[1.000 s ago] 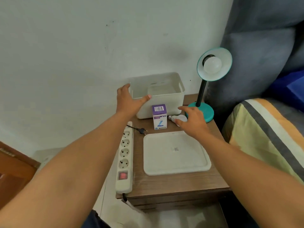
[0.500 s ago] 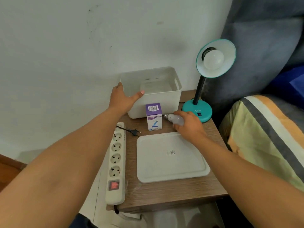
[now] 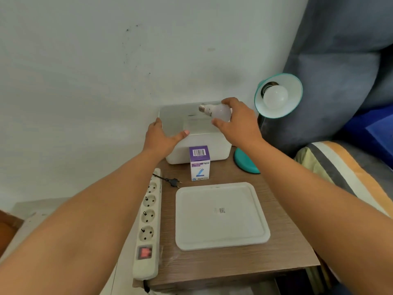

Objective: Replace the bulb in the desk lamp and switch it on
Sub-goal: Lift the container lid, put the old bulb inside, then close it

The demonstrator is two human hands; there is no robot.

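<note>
A teal desk lamp (image 3: 278, 95) stands at the table's back right, with a white bulb (image 3: 275, 97) screwed into its shade. My right hand (image 3: 238, 122) holds a second white bulb (image 3: 219, 112) above the open white bin (image 3: 197, 145), its metal base pointing left. My left hand (image 3: 161, 139) grips the bin's front-left rim. A purple and white bulb box (image 3: 199, 162) stands in front of the bin. The lamp's black plug (image 3: 173, 182) lies loose on the table beside a white power strip (image 3: 147, 224).
A flat white lid (image 3: 221, 216) lies on the wooden bedside table (image 3: 282, 254). The power strip has a red switch (image 3: 144, 251) at its near end. A grey padded headboard and a striped pillow (image 3: 344, 173) are on the right. The wall is close behind.
My right hand picked the loose bulb up off the table and lifted it over the bin. My left hand stayed on the bin's rim.
</note>
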